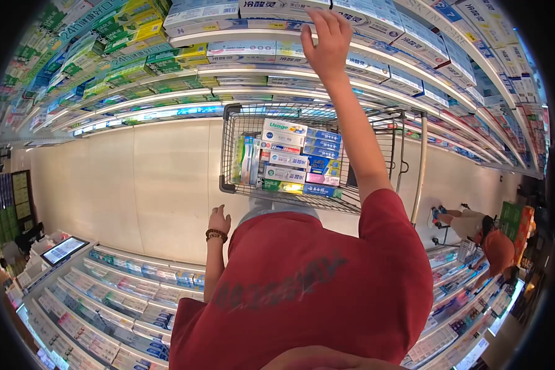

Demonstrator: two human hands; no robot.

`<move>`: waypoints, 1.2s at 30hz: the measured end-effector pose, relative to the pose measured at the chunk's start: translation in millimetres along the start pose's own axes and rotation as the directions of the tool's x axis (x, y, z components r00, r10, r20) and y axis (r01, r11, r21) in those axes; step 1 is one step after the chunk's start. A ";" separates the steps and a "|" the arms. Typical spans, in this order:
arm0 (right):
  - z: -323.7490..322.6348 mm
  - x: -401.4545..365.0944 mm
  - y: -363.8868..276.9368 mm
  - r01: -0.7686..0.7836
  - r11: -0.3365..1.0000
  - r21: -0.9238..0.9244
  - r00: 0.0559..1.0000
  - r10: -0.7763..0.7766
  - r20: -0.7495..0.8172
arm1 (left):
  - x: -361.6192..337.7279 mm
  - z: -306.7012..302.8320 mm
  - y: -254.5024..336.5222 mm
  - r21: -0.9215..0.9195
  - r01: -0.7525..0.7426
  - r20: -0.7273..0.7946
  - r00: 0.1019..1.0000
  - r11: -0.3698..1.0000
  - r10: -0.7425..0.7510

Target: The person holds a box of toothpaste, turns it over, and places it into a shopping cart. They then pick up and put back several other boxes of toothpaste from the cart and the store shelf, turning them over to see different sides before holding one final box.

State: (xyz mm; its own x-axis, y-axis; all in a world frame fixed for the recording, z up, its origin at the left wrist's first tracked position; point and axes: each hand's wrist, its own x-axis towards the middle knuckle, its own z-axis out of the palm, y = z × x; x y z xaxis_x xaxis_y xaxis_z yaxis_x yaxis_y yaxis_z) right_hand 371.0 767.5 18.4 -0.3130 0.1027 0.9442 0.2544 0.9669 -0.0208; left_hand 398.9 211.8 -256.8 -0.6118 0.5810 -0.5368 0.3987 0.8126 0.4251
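My right hand [328, 44] is raised with its fingers apart, overlapping the front of a row of white-and-blue toothpaste boxes [277, 8] on an upper shelf. Nothing shows in its grasp. Down at my left side hangs my left hand [219, 222], empty, fingers loosely apart, with a beaded bracelet [216, 235] on the wrist. Between my body and the shelves stands a wire shopping cart [227, 148]. Toothpaste boxes lie in it in stacked rows, among them a white Usage box [285, 127] and a green-and-yellow Darlie box [282, 185]. A few more boxes stand upright [246, 159] at its left end.
Shelves of toothpaste [240, 52] curve across the front, with green-and-yellow Darlie boxes [132, 31] to the left. Behind me run more product shelves [117, 290] and a small screen [64, 250]. Pale floor [160, 179] stretches left. Another person [496, 246] stands at the right.
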 end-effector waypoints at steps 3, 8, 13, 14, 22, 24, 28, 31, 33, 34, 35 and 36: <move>19.7 31.3 2.3 0.020 0.986 -0.167 0.986 0.008 0.169 | 3.7 -2.5 -3.4 -0.017 0.009 -0.043 0.999 1.000 -0.010; 42.0 22.9 12.3 0.070 0.973 -0.222 0.960 -0.006 0.279 | 6.9 0.7 -9.9 -0.042 0.006 -0.071 0.997 0.999 -0.008; 48.3 18.3 18.8 0.100 0.971 -0.218 0.945 -0.024 0.326 | -2.0 0.3 -14.9 -0.051 0.032 -0.063 0.997 0.998 -0.036; 49.7 16.5 20.8 0.103 0.969 -0.224 0.937 -0.019 0.350 | -1.7 -0.4 -15.9 -0.050 0.035 -0.055 0.998 0.998 -0.038; 25.5 4.6 7.9 0.092 0.991 -0.099 0.886 -0.036 0.461 | 16.0 -19.5 -1.1 -0.064 -0.037 -0.078 0.996 0.997 0.032; 1.0 -23.1 -12.2 -0.035 0.999 0.040 0.888 0.013 0.460 | 27.1 -19.0 0.4 -0.153 -0.089 -0.102 0.992 0.984 0.074; -69.2 -63.5 -90.6 -0.534 0.813 0.230 0.736 0.313 0.601 | 43.0 -41.6 50.7 -0.461 -0.276 -0.201 0.958 0.843 0.203; -88.2 -148.0 -117.1 -0.954 0.295 0.055 0.202 0.497 0.844 | 55.2 -53.1 91.7 -0.681 -0.158 -0.005 0.977 0.715 0.211; -104.0 -193.9 -133.8 -0.987 -0.159 -0.009 -0.088 0.499 0.862 | 63.1 -49.6 116.6 -0.792 -0.095 0.059 0.971 0.603 0.230; -115.2 -207.4 -143.6 -0.920 -0.390 -0.036 -0.228 0.461 0.858 | 64.2 -45.0 132.7 -0.829 -0.079 0.062 0.971 0.554 0.231; -125.5 -216.7 -153.2 -0.847 -0.531 0.000 -0.273 0.435 0.858 | 64.6 -41.3 146.2 -0.861 -0.061 0.068 0.970 0.504 0.234; -134.4 -227.0 -161.2 -0.751 -0.659 0.037 -0.313 0.404 0.859 | 64.7 -37.9 156.7 -0.875 -0.039 0.105 0.957 0.482 0.269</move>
State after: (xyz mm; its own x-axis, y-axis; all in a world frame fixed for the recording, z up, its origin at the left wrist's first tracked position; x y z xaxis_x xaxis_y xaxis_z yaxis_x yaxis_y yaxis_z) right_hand 524.0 556.9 -148.4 -0.5855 0.5596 -0.5865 0.0339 -0.7060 -0.7074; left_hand 395.9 375.0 -197.3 -0.4065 0.7797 -0.4763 -0.3814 0.3289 0.8639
